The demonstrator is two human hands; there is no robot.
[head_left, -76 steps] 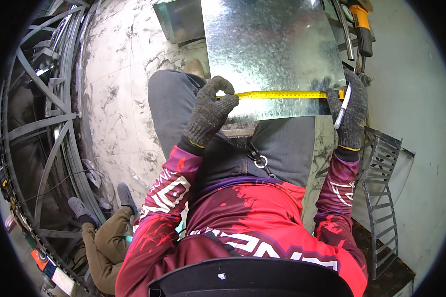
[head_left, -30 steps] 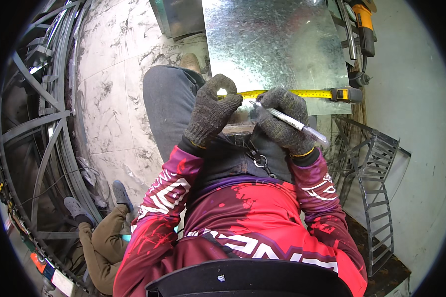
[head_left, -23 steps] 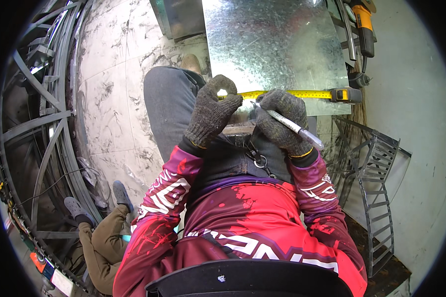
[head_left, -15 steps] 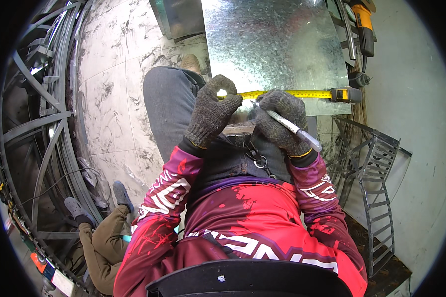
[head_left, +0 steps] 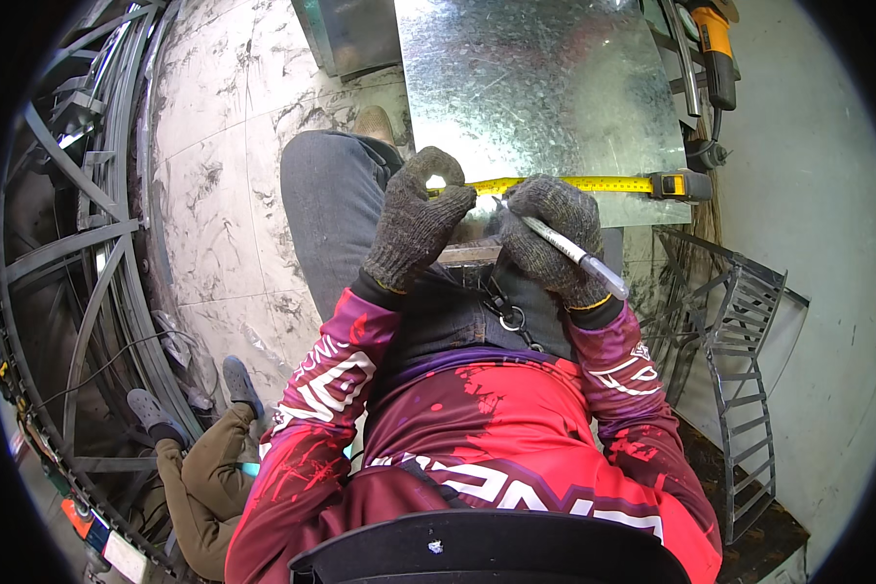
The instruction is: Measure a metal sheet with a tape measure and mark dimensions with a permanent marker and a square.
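Note:
A shiny galvanized metal sheet point(head_left: 535, 88) lies in front of me, its near edge close to my lap. Across it stretches a yellow tape measure point(head_left: 608, 184), whose black and yellow case rests at the sheet's right edge. My left hand point(head_left: 420, 216), in a grey knit glove, pinches the tape's free end between thumb and forefinger at the left edge. My right hand point(head_left: 558, 234), gloved alike, is closed round a white marker pen point(head_left: 566, 241), its tip pointing at the sheet just below the tape. The marker's contact with the metal is hard to make out.
An orange and black angle grinder point(head_left: 716, 58) lies at the upper right. Below it stands a black slatted metal frame point(head_left: 740, 380) by the pale wall. Curved steel frames point(head_left: 107, 234) line the left side. Another person's legs point(head_left: 204, 487) are at the lower left.
Almost nothing differs. The rear end of the marker has shifted very slightly; both hands and the tape stay in place.

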